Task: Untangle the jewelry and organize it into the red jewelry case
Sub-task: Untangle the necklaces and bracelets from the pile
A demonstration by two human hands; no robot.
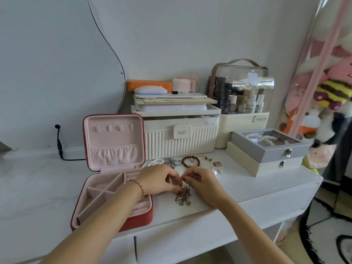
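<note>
The red jewelry case [144, 219] lies open on the white desk, its pink lid upright and its pink compartments showing. Just right of it, a tangled clump of metal chain jewelry [183, 197] rests on the desk. My left hand [160, 181] and my right hand [202, 182] meet above the clump, fingertips pinching its top end. Behind the hands lie a pearl strand [153, 162], a silver chain [172, 162], a dark red bead bracelet [190, 161], a thin bracelet with green and red beads [207, 160] and a ring [217, 164].
A ribbed cream box [181, 138] stacked with flat items stands behind the jewelry. A clear-topped cosmetics organiser [242, 96] is at the back right. A grey box with pearls [266, 145] sits on a cream box near the desk's right edge. A black cable [60, 147] lies at the left.
</note>
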